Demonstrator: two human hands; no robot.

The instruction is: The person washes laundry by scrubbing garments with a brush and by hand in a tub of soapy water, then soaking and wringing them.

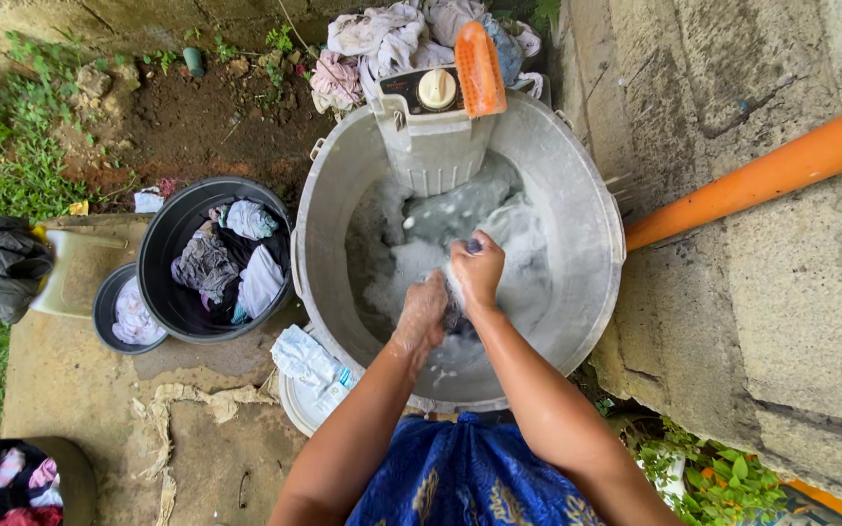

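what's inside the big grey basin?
The grey basin holds soapy water and a ribbed washboard. Both hands, left and right, grip a dark cloth. Suds hide the cloth's shape and the bottom.

Both bare forearms extend from 6 o'clock toward 12 o'clock, converging at frame centre. Left hand (422, 310) is fisted, lather-coated, knuckles up. Right hand (478, 273) is clenched just beside it at 1 o'clock, wrist bent downward.
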